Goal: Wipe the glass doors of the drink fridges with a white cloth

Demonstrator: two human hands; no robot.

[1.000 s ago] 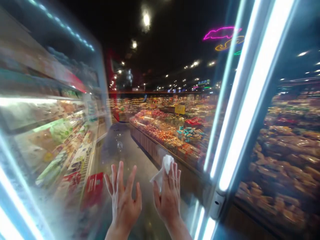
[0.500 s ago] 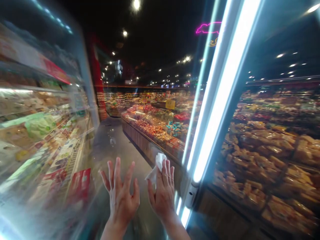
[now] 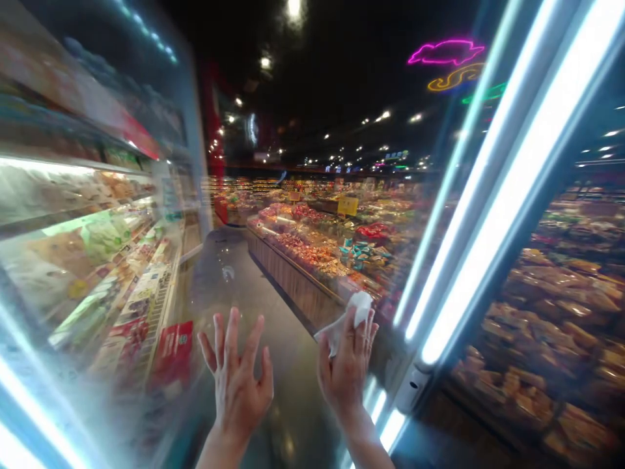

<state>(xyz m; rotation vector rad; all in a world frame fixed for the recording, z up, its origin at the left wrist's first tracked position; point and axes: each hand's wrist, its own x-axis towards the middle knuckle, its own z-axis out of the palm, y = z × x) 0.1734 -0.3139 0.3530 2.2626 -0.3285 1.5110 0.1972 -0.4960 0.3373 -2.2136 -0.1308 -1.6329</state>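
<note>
My left hand [image 3: 238, 385] is raised palm forward against what looks like a clear glass pane [image 3: 293, 410], its fingers spread and nothing in it. To its right, my right hand [image 3: 346, 379] presses a crumpled white tissue [image 3: 362, 302] flat on the same pane. Part of the tissue sticks out above the fingertips and to the left of them; the rest is hidden under the palm. Close to the right hand's wrist runs a bright tube light [image 3: 493, 228], slanting up to the right along a frame with a grey end cap [image 3: 413, 385].
Lit shelves [image 3: 141, 293] of packaged food stand at left, with a red sign [image 3: 173, 352] low on them. A grey floor aisle [image 3: 234, 273] runs beyond the glass. A wood-sided display bin [image 3: 283, 270] of wrapped goods lies past it; bagged goods [image 3: 537, 352] show at right.
My right hand has slid to the right with the tissue, away from the left hand. The left hand has barely moved. The view behind the hands, with the tube light, has shifted right.
</note>
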